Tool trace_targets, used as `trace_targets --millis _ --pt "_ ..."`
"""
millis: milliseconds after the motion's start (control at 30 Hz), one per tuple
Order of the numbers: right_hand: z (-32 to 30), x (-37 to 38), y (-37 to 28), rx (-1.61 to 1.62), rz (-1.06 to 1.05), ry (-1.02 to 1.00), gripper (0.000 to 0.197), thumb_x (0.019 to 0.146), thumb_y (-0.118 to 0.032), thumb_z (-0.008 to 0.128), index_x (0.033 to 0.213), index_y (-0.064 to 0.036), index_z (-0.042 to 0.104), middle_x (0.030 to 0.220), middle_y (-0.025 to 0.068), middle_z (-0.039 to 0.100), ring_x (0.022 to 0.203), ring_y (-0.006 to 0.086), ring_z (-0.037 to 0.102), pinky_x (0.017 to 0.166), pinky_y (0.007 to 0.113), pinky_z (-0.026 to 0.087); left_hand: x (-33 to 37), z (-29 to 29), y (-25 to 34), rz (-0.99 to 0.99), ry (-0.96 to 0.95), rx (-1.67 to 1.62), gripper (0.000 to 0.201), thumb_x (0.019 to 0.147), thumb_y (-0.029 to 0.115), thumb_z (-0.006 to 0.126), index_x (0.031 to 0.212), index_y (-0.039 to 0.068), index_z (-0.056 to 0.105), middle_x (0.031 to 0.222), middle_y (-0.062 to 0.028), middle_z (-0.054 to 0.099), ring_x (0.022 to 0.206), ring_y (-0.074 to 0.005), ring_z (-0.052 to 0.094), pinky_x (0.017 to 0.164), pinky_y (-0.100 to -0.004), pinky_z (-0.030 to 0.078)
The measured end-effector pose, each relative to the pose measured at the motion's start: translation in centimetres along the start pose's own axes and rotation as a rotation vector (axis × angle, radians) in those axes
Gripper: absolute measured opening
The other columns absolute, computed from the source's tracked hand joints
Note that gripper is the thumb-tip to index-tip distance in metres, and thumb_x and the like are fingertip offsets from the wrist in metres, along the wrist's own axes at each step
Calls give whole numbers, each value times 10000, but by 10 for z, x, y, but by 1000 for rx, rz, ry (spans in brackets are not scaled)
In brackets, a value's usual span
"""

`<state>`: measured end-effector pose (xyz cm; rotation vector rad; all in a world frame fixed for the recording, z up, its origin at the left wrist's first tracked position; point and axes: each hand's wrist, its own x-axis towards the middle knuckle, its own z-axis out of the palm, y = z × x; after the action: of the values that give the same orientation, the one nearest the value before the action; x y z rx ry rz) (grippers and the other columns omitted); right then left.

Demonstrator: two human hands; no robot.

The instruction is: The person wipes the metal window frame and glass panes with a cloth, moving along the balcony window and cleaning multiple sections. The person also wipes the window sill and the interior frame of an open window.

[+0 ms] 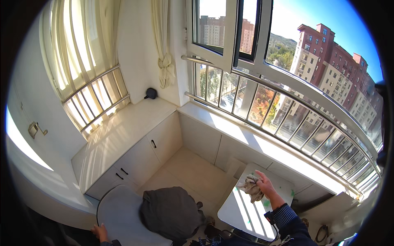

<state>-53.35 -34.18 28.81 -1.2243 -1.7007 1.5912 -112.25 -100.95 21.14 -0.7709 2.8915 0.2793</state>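
Note:
My right hand (267, 186) is closed on a crumpled greyish-beige rag (252, 189), with the index finger stretched out. The rag is over the white table (230, 214) at the right; I cannot tell whether it touches the top. Small green marks (266, 203) show near my wrist. My left hand (101, 233) rests at the left rim of a grey rounded tabletop (119, 209), its fingers apart and nothing visible in them. Beside it, a dark grey cloth or garment (172, 211) is draped over something hidden, perhaps a seat.
Low white cabinets (135, 162) with black handles line the left wall and continue under the window. A small dark object (151, 93) sits on the cabinet top. Metal railings (283, 119) cross the sunlit window. A coiled dark cable (322, 233) lies at the lower right.

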Motion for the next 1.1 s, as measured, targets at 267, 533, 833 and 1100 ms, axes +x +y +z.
trace_targets --millis 267,533,833,1100 --pt "27 254 -261 -19 -465 -102 843 899 -33 555 1624 -118 134 1071 127 693 860 147 621 777 287 482 -102 -12 161 816 37 -50 512 910 360 700 1261 3 594 1308 -247 490 1164 -407 538 1013 -518 421" --pt "70 338 -340 -9 -545 -43 898 887 -20 561 1633 -169 83 856 63 650 687 120 550 630 283 441 -180 -35 183 1087 30 -128 477 848 303 775 1223 34 653 1179 -256 607 1120 -431 560 967 -529 457" --pt "107 341 -373 299 -473 213 658 805 11 610 1373 -147 317 897 134 569 746 196 571 615 379 475 -130 -38 120 974 50 -231 463 900 306 720 1215 -23 638 1243 -272 607 1196 -462 512 1059 -519 404" --pt "141 351 -372 370 -471 220 679 808 15 614 1365 -164 271 1001 192 565 787 228 602 618 414 500 -101 -13 103 979 10 -137 514 913 374 696 1267 14 603 1243 -300 582 1155 -482 515 1012 -555 414"
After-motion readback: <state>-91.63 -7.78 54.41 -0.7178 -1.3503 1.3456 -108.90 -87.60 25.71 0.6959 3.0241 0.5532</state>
